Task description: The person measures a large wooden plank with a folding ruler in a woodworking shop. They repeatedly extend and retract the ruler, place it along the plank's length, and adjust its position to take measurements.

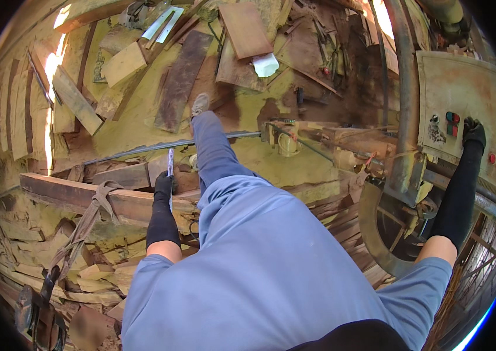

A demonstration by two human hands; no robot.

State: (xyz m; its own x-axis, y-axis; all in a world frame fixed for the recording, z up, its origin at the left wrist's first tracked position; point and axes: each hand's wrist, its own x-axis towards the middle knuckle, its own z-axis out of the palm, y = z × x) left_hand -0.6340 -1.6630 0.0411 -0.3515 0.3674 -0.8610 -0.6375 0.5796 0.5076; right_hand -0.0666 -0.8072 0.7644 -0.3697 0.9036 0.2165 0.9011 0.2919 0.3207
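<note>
My left hand (165,183), in a black glove, is closed around a narrow pale strip (170,162) that looks like a ruler and points away from me. It hangs just beyond a long squared timber (113,202) with a cloth strap (101,199) tied round it. Far out to the right, my right hand (474,132), also black-gloved, is at the front of a worn grey control box (464,88). Its fingers look curled, and whatever they hold is hidden under them. Red and green buttons (452,124) sit just left of that hand.
Boards (246,29) and dark planks (183,82) lie over the dusty floor ahead. A metal rail (166,145) crosses in front of me, near my outstretched leg. At right stand a large curved wheel rim (373,234) and a steel post (406,117). Scrap wood (95,272) is heaped at left.
</note>
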